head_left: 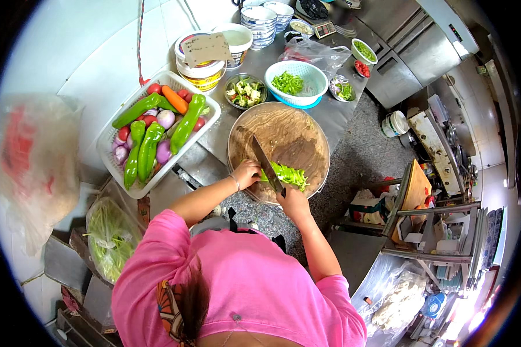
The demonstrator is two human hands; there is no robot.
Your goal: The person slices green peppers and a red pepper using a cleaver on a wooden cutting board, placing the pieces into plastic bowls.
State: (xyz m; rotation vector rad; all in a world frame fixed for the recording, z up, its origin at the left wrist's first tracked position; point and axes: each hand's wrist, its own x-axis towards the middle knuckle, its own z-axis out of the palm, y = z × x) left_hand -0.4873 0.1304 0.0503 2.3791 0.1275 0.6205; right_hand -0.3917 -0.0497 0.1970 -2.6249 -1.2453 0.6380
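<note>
A round wooden chopping block (282,126) stands before me at the counter's edge. Sliced green pepper (291,175) lies in a row on its near part. My right hand (294,203) grips the handle of a kitchen knife (265,161), whose blade points away and slightly left, across the pepper. On the blade's left side, my left hand (246,174) presses the uncut end of the pepper to the block with bent fingers. Part of that piece is hidden under the fingers and the blade.
Left of the block is a white basket (215,113) of peppers, onions, tomatoes and a carrot. Behind it stand a glass bowl of cut vegetables (245,92), a colander (314,89) with green slices, and plastic buckets (202,74). Stacked bowls (259,27) are farther back.
</note>
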